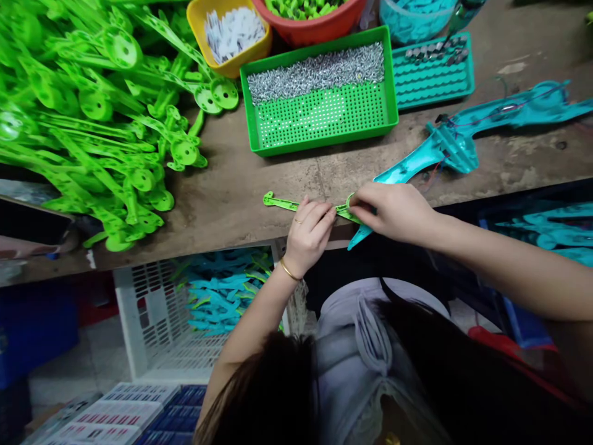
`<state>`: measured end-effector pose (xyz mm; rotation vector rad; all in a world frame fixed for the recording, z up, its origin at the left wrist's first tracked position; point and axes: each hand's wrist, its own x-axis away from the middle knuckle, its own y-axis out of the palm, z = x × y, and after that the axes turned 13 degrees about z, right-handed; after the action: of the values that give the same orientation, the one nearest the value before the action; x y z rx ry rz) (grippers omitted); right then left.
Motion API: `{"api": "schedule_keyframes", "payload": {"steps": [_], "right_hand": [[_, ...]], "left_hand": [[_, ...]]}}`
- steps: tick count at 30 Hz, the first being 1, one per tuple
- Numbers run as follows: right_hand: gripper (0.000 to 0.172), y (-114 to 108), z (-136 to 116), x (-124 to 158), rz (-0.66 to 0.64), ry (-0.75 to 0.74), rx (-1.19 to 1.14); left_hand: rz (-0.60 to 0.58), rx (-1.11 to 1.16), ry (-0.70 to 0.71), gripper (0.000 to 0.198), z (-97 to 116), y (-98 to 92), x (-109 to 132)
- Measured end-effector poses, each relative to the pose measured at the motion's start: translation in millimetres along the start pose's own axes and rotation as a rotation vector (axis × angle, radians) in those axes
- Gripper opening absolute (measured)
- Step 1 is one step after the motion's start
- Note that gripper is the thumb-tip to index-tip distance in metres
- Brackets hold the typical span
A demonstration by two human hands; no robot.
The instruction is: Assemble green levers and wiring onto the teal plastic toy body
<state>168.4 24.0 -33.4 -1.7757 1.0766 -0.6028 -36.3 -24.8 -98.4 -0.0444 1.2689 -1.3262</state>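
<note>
A slim bright-green plastic part (pixel 280 203) with a rounded end lies along the bench's front edge. My left hand (pixel 311 232) is closed over its middle, fingers pressed down on it. At its right end, my right hand (pixel 388 210) pinches near a ring-shaped bit; whether a smaller piece sits between those fingertips is hidden. Beneath my right hand runs a long turquoise plastic part (pixel 407 162), its pointed tip jutting past the bench edge. Thin wires and a dark bit show on its wider section at the right.
A heap of green plastic parts (pixel 92 123) fills the left. Behind my hands stand a green tray (pixel 319 147) of small screws, a turquoise tray (pixel 433 86) with metal pieces, and yellow (pixel 197 31) and red (pixel 310 31) containers. Below the bench, a white crate (pixel 139 321) holds turquoise parts.
</note>
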Motion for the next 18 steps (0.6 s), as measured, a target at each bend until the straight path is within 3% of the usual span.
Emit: {"api": "schedule_keyframes", "payload": {"steps": [6,14,18], "right_hand": [[0.017,2,-1,-5,0.050,0.225,-0.079],[0.016,-12,7,-8,0.005,0.289,-0.116],[0.015,-17,15,-8,0.059,0.273,0.019]], "left_hand": [[-0.077,-0.045,0.038,0.029,-3,-3.6,3],[-0.056,-0.093,0.077,0.026,1,-4.6,-1],[-0.060,-0.052,0.062,0.026,2,-4.1,-1]]}}
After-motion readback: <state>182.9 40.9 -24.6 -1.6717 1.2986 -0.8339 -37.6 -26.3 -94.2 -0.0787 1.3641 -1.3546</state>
